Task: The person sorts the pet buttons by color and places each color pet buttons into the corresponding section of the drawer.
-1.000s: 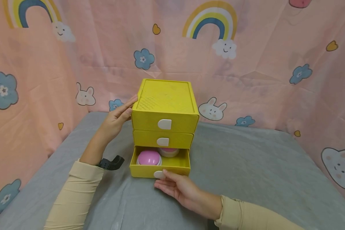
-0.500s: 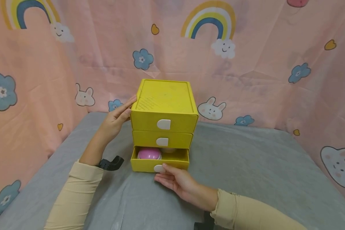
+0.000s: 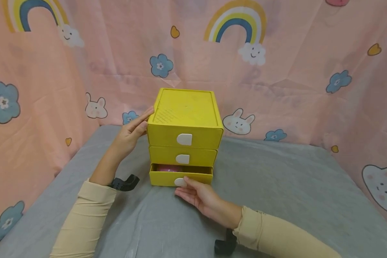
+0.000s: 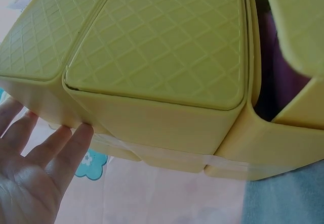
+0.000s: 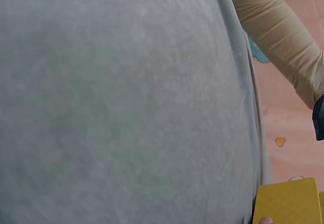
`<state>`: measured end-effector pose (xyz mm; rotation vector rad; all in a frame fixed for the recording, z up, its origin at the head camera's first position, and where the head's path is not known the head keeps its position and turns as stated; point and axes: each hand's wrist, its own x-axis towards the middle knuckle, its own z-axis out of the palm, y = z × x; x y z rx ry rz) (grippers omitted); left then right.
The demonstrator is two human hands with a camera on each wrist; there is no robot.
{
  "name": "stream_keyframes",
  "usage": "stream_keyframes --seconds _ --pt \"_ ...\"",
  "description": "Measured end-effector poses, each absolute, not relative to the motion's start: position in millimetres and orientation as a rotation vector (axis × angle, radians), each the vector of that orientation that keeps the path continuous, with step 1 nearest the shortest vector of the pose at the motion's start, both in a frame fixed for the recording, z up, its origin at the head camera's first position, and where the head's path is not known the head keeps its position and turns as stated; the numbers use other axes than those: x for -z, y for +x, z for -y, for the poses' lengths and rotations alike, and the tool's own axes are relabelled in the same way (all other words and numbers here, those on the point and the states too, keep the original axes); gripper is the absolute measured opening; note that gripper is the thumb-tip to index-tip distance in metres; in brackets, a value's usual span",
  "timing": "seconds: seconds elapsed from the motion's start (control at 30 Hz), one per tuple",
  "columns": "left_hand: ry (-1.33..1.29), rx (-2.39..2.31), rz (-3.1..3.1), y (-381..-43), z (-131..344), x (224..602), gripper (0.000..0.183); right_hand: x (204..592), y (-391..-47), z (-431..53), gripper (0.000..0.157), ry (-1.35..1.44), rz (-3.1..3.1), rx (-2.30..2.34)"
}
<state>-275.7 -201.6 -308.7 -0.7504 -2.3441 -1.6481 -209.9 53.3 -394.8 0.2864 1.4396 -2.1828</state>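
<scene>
A yellow three-tier drawer unit (image 3: pixel 185 107) with white handles stands on the grey cloth. My left hand (image 3: pixel 129 132) lies against its left side near the top, and in the left wrist view its straight fingers (image 4: pixel 71 153) touch the yellow wall. The bottom drawer (image 3: pixel 162 178) is partly out. At its white handle (image 3: pixel 180 182) is my right hand (image 3: pixel 204 199), thumb on the handle and the other fingers extended below. Inside, a pink rounded object (image 3: pixel 168 168) shows only as a sliver. In the right wrist view just a fingertip (image 5: pixel 266 220) shows.
The grey cloth (image 3: pixel 277 190) covers the table and extends around the drawer unit. Behind and at both sides hangs a pink printed curtain (image 3: pixel 193 71). A black wrist strap (image 3: pixel 125 182) sticks out from the left wrist, another (image 3: pixel 225 246) from the right.
The bottom drawer has slid farther into the unit, moving with my right hand. The pink object inside has gone mostly out of sight under the middle drawer. My left hand has stayed in place.
</scene>
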Motion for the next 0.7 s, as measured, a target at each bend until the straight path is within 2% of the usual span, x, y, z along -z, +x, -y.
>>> stream_keyframes --seconds 0.4,0.7 --pt "-0.738 1.68 2.348 -277 203 306 0.05 394 -225 -50 0.04 0.314 -1.446 2.205" --pt "-0.758 1.681 2.32 -278 201 306 0.049 395 -236 -53 0.029 0.31 -1.449 2.208"
